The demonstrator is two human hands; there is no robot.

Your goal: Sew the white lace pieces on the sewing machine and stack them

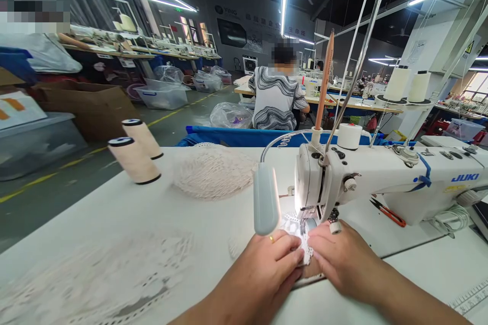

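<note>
Both hands rest on the white table in front of a white JUKI sewing machine (pixel 381 172). My left hand (pixel 267 269), with a ring on one finger, pinches a piece of white lace trim (pixel 303 246) just left of the needle and presser foot (pixel 308 223). My right hand (pixel 341 259) presses the same lace from the right, fingers curled together. The lace runs under the foot, lit by the machine's lamp (pixel 266 205). Part of the lace is hidden beneath my fingers.
A heap of cream lace (pixel 213 170) and two thread cones (pixel 135 152) lie on the table's left. More lace (pixel 95 279) spreads at the near left. Red-handled snips (pixel 389 212) lie by the machine. A person (pixel 276 94) sits ahead with their back turned.
</note>
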